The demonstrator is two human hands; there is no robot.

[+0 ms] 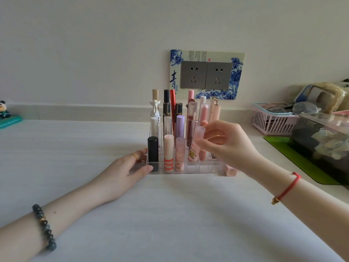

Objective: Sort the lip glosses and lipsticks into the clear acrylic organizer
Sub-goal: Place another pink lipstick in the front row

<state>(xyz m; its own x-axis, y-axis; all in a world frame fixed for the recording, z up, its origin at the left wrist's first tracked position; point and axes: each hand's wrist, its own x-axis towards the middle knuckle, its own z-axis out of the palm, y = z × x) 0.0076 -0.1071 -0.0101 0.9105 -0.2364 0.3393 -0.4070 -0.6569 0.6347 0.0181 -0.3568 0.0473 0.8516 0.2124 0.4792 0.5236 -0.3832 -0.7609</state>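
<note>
Clear acrylic organizer (pixel 205 168): glossy, smooth plastic before you.
Pale tabletop (pixel 170 214): matt, smooth, where you are working.
Pink slotted basket (pixel 272 123): plastic.

A plain off-white wall (pixel 94 44) is standing behind a pale tabletop (pixel 75 148), and soft even light is falling across both. A grey double socket (pixel 205 75) is sitting in a blue-and-white surround (pixel 175 58) on the wall. A panda figurine (pixel 3 109) is resting far left; a pink slatted basket (pixel 270 123) and green mat (pixel 294 157) are occupying the right edge.
</note>
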